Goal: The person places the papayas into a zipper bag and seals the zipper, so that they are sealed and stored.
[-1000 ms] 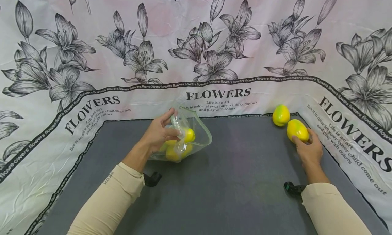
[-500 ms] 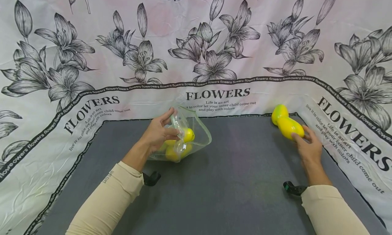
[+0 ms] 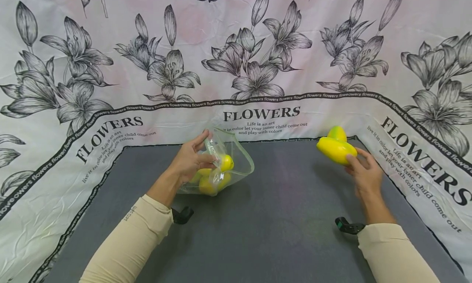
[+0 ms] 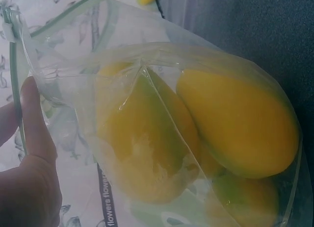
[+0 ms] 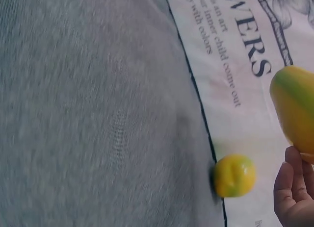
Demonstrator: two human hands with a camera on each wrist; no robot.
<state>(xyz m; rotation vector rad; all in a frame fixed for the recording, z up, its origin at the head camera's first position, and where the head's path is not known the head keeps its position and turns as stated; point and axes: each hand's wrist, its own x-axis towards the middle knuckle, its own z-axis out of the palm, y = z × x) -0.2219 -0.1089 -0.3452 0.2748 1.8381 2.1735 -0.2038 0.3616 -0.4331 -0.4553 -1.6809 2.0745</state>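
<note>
My left hand (image 3: 189, 158) pinches the open edge of a clear zip bag (image 3: 243, 162), holding its mouth apart toward the right. Several yellow-green mangoes (image 4: 238, 121) lie inside the bag, seen closely through the plastic in the left wrist view. At the right, my right hand (image 3: 366, 172) grips one end of another mango (image 3: 335, 149) between thumb and fingers, raised above the table and tilted. Behind it, partly covered in the head view, a further mango (image 3: 337, 133) rests at the table's back right corner; in the right wrist view this mango (image 5: 234, 175) shows whole.
The dark grey tabletop (image 3: 280, 225) stretches between the two arms. A white cloth (image 3: 177, 123) printed with flowers and lettering borders it at the back and sides. Dark wrist-worn devices sit at both cuffs, the left device (image 3: 182, 215) close over the table.
My right hand has lifted its mango off the table and brought it left and up, now overlapping the mango behind. The left hand and the bag have stayed nearly still.
</note>
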